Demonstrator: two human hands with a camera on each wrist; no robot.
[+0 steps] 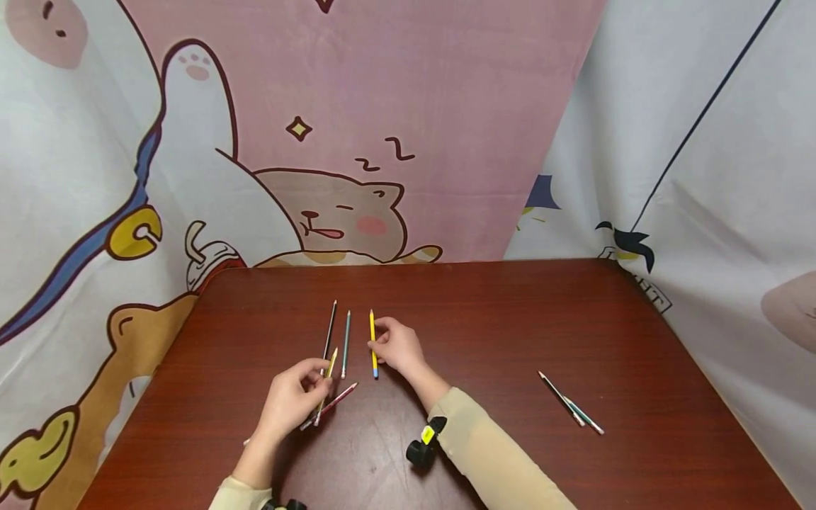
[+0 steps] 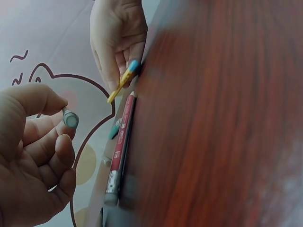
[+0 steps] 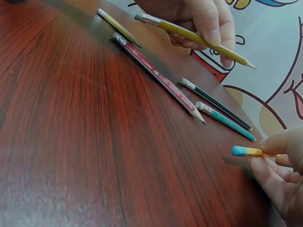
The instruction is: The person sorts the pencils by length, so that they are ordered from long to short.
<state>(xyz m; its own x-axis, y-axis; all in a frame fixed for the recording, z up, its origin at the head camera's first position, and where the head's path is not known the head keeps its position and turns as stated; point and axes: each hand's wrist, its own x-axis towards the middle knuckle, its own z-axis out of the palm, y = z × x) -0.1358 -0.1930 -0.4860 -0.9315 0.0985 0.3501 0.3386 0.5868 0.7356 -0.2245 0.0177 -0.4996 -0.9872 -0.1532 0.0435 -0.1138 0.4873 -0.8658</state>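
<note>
We see a dark red wooden desk (image 1: pixel 484 319) with cartoon curtains (image 1: pixel 408 106) behind it. Our right hand (image 1: pixel 398 347) pinches the yellow pencil (image 1: pixel 372 340) lying on the desk. Left of that pencil, our left hand (image 1: pixel 293 400) grips a second yellow pencil (image 1: pixel 329 368). Far right of it lie 2 pencils (image 1: pixel 570 405). Their colours are hard to make out.
</note>
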